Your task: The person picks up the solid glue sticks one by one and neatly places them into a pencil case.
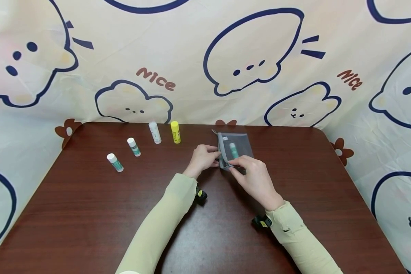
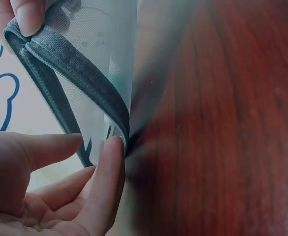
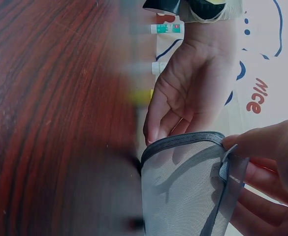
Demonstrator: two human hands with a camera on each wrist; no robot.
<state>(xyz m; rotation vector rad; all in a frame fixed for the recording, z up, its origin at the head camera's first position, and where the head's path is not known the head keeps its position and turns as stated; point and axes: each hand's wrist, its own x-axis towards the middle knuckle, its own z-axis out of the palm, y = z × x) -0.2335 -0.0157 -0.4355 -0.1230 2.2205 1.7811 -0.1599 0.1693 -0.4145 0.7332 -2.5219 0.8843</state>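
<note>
A grey mesh zipper pouch [image 1: 243, 142] stands tilted on the table, its zipped mouth parted on the left. Through the mesh shows a green and white glue stick [image 1: 233, 151]. My right hand [image 1: 255, 177] pinches the near corner of the mouth, by the zipper's end, between thumb and fingers. At the mouth from the left is my left hand [image 1: 202, 159]; in the left wrist view its fairly straight thumb [image 2: 55, 150] and finger [image 2: 109, 179] lie against the two zipper edges [image 2: 84, 73], with nothing seen between them.
Left of the pouch stand a yellow glue stick [image 1: 176, 132], a white one [image 1: 155, 133] and two smaller green and white glue sticks [image 1: 134, 147]. The brown table [image 1: 89, 224] ends at a patterned cloth [image 1: 188, 45] at the back and sides.
</note>
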